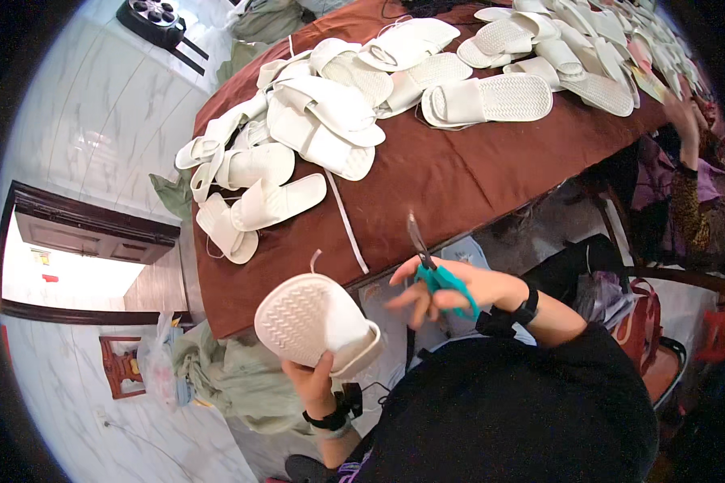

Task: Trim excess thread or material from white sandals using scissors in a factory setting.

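Note:
My left hand (314, 382) grips a white slipper (310, 318) by its toe end, sole turned up toward me, a short thread sticking out of its top edge. My right hand (451, 290) holds teal-handled scissors (435, 270) with the blades pointing up and away, a little to the right of the slipper. Both hands hover at the near edge of a table covered in dark red cloth (451, 177). A long white strip (346, 221) lies on the cloth just beyond the slipper.
Several white slippers (314, 129) are heaped across the table's far side and left end. Another person's hand and arm (685, 129) reach in at the right edge. A red bag (636, 318) sits on a chair to my right; green cloth (225, 370) lies on the floor.

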The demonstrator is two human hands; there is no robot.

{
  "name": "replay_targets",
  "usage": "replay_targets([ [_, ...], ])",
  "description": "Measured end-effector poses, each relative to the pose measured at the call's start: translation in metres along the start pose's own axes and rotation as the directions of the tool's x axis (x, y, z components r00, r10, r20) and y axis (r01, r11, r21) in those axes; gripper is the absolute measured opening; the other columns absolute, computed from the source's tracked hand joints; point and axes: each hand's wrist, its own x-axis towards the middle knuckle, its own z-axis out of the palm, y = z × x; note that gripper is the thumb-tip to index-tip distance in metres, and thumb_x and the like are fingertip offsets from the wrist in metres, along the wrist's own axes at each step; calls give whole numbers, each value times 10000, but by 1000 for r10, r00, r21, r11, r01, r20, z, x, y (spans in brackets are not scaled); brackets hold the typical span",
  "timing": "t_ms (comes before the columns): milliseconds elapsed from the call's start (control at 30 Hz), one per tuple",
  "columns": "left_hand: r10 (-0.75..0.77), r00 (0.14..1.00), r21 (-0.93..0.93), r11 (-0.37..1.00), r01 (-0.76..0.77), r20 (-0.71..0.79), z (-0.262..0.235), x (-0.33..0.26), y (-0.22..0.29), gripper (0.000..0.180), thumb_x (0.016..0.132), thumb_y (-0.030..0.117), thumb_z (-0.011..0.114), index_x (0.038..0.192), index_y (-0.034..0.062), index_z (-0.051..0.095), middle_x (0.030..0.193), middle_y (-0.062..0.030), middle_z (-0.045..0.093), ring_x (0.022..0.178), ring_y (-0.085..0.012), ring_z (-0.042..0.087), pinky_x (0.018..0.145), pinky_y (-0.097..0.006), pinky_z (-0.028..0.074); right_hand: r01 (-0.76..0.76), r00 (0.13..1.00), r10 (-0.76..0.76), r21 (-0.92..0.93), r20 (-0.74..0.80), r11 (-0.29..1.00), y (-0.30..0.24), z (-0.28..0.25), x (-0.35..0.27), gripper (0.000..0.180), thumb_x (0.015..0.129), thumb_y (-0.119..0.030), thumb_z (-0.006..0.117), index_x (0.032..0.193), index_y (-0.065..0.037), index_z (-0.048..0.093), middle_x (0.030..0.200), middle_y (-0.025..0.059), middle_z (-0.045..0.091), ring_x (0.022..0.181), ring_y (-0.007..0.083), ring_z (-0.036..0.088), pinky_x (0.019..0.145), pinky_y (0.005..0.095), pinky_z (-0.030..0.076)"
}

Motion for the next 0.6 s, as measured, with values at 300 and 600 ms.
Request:
replay_targets([
  [300,127,960,63,987,-147,248,66,15,6,675,679,26,703,1259,-37,363,1181,-126,488,1055,-205,511,919,-338,400,92,935,-242,-483,-260,871,23,16,14,845,615,-194,855,1267,-21,346,1197,131,563,1114,207,531,956,355,428],
  [600,0,905,-79,996,37,426,98,27,8,649,791,148,676,1302,-28,317,1223,-114,465,1136,-196,453,970,-339,349,111,868,-372,-601,-329,791,26,12,8,967,603,-165,860,1352,-5,270,1293,108,450,1188,200,424,1011,345,343],
])
